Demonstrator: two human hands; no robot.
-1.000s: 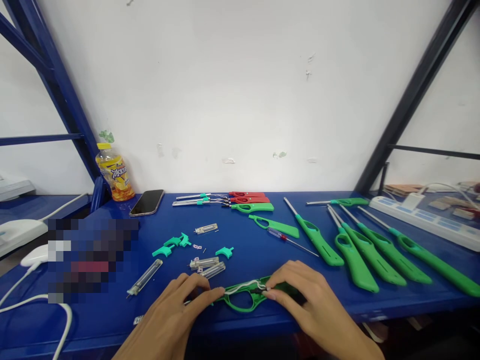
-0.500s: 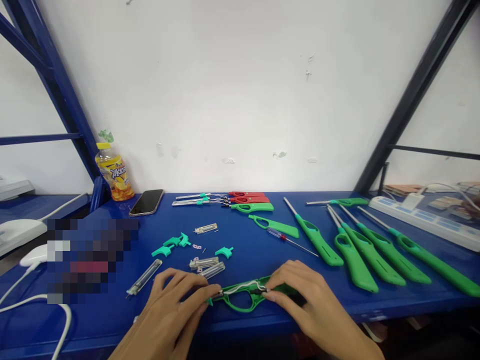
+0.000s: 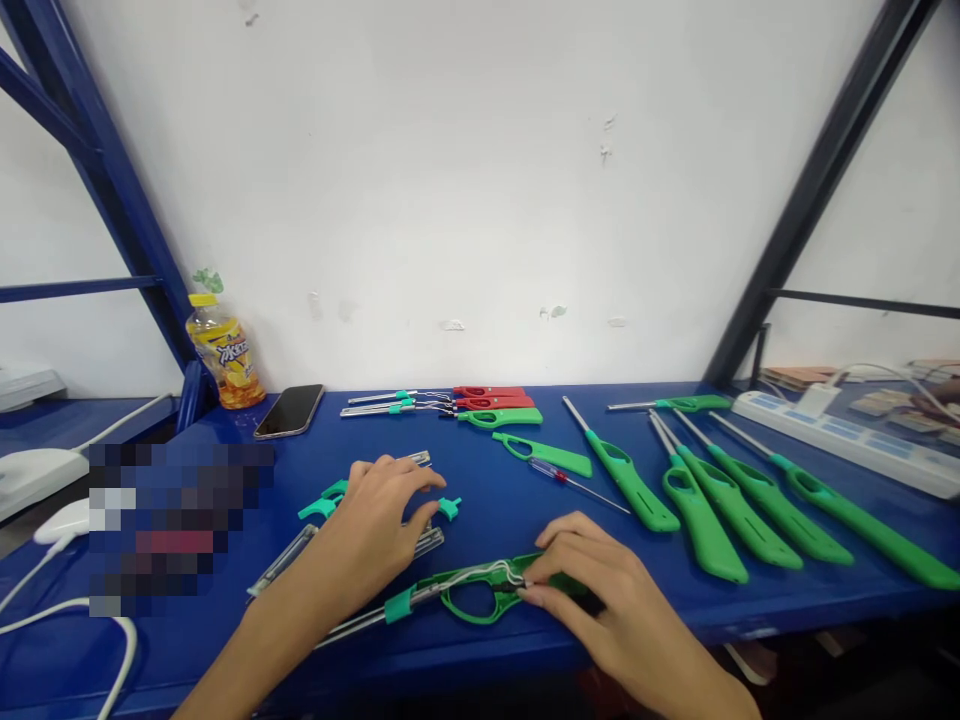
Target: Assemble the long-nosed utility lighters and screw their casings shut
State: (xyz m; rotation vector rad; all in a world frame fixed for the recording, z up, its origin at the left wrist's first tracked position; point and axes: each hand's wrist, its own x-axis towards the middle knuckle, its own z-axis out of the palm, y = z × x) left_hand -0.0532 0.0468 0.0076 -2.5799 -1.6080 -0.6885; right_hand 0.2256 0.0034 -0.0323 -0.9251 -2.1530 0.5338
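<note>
My right hand is closed at the back of an opened green lighter handle shell, with thumb and fingertips at a small black part inside it. White wires run along the shell to a metal lighter tube with a teal collar, lying to the left. Farther back, my left hand hovers over the loose parts, thumb and fingers apart and nothing visible between them. By its fingertips is a teal trigger. More teal triggers and clear fuel tanks lie partly hidden around it.
Several finished green lighters lie at right, beside a white power strip. A screwdriver and a green shell half rest mid-table. Red and green handles line the back. A phone and drink bottle stand left.
My left hand has let go of the lighter tube and moved up and away to the loose triggers. The tube and collar now show. My right hand stays at the shell.
</note>
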